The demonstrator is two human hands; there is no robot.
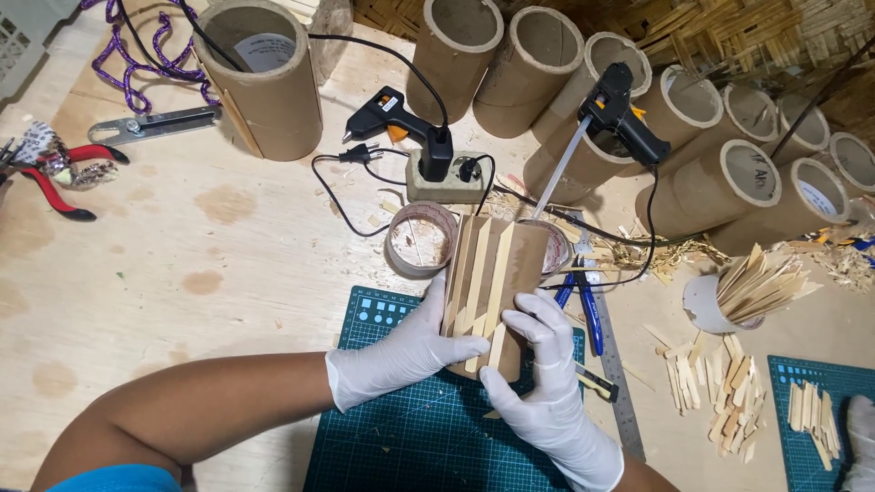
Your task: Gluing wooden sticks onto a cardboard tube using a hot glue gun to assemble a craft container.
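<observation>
White-gloved left hand (410,351) and right hand (544,378) are both gripping a cardboard tube (497,282) covered with wooden sticks (476,278), over the near green cutting mat (428,428).

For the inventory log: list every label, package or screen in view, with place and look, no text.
Round white label: inside the big cardboard tube at top left, with dark print.
White label: inside the mouth of a tube lying at right, pale with dark marks.
Tape roll: by the power strip, brown ring, printed core.
No screens or signs.
</observation>
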